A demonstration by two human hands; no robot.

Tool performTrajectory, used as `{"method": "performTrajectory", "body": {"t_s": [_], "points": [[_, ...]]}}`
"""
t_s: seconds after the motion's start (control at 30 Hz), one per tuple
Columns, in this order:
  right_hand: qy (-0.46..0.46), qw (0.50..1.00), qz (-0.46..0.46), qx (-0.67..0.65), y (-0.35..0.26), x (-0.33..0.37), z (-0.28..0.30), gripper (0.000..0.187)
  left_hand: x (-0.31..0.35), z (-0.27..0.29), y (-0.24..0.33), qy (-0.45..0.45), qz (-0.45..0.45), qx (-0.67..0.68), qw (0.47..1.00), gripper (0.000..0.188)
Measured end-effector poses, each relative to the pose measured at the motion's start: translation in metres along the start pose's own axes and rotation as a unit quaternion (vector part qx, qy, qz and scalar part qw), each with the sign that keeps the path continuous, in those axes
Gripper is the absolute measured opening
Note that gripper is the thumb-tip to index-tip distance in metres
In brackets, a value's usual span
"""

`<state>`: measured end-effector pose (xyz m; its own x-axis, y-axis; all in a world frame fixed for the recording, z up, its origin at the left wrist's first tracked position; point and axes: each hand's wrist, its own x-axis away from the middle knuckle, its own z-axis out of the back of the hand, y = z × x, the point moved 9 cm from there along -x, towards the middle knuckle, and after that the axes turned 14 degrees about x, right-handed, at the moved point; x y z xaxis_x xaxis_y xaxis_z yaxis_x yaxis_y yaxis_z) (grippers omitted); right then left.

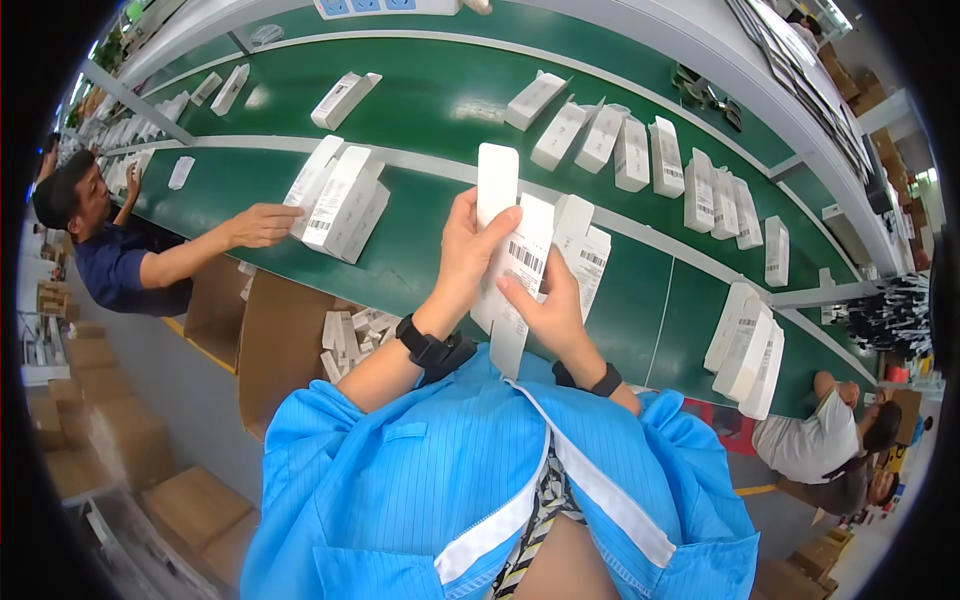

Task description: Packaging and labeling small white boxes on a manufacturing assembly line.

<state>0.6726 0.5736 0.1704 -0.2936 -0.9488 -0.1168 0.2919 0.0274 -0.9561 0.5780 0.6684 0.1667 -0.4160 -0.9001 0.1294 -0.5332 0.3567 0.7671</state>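
Note:
In front of my chest I hold a small white carton point(527, 232), with a barcode label on its face and long end flaps sticking out at top and bottom. My left hand point(462, 255) is wrapped round its left side, thumb pressed on the upper part. My right hand point(558, 318) grips the lower right side, thumb lying on the front face. Just beyond it, more white cartons point(592, 252) with raised flaps rest on the green bench point(425, 215). Whether anything is inside the held carton is hidden.
At left a co-worker's hand point(262, 226) touches a group of white cartons point(345, 205). More cartons point(632, 155) stand on the green conveyor point(440, 90); another stack point(745, 345) is at right. A brown cardboard box point(275, 340) holds small cartons below. Overhead runs a shelf rail point(700, 65).

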Motion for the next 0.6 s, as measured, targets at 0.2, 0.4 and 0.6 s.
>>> {"method": "performTrajectory", "body": {"t_s": [0.2, 0.4, 0.6], "points": [[-0.084, 0.996, 0.021, 0.031, -0.032, -0.022, -0.018, 0.093, 0.001, 0.005, 0.027, 0.014, -0.027, -0.016, 0.999, 0.054], [-0.075, 0.993, 0.09, 0.028, -0.046, -0.029, -0.032, 0.103, 0.005, 0.019, 0.048, -0.02, -0.044, -0.104, 0.993, 0.055], [-0.025, 0.994, 0.106, -0.011, -0.055, -0.047, -0.042, 0.099, 0.028, 0.016, 0.074, -0.014, -0.134, -0.108, 0.985, 0.047]]}}
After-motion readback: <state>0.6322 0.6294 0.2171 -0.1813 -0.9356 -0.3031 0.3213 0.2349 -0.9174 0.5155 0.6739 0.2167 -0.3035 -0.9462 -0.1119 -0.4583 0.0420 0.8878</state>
